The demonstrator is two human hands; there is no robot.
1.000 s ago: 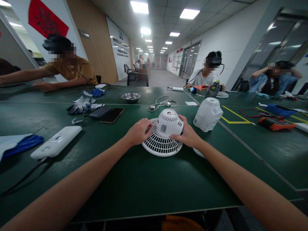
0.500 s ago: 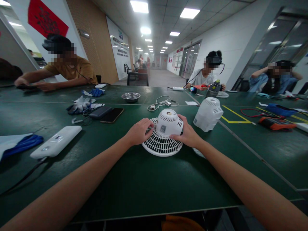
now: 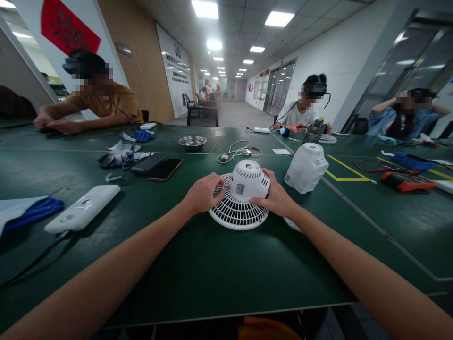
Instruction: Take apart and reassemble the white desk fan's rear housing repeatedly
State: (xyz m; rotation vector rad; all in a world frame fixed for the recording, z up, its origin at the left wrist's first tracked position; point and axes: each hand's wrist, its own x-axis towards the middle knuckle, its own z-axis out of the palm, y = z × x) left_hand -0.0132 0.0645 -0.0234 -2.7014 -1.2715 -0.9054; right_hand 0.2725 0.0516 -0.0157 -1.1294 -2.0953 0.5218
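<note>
A white fan grille [image 3: 238, 218] lies flat on the green table, with a white motor housing [image 3: 247, 182] standing on it. The housing has slots round its top, a hole in the crown and a printed label on the near side. My right hand [image 3: 274, 193] is wrapped round the housing's right side, thumb at the front. Over the grille's left part is my left hand [image 3: 209, 192], fingers curled together close to the housing; what they pinch, if anything, is too small to make out. Right of the housing stands a white translucent plastic cover [image 3: 306, 168].
Behind the grille are a coiled white cable [image 3: 239, 151] and a metal bowl [image 3: 192, 142]. On the left lie a phone [image 3: 165, 169], gloves [image 3: 120, 157] and a white power bank [image 3: 84, 209]. An orange multimeter [image 3: 406, 182] sits at right. Several people sit across the table.
My hands, the housing and the grille look almost unmoved. Across the table, the left co-worker's hands have shifted slightly to the right.
</note>
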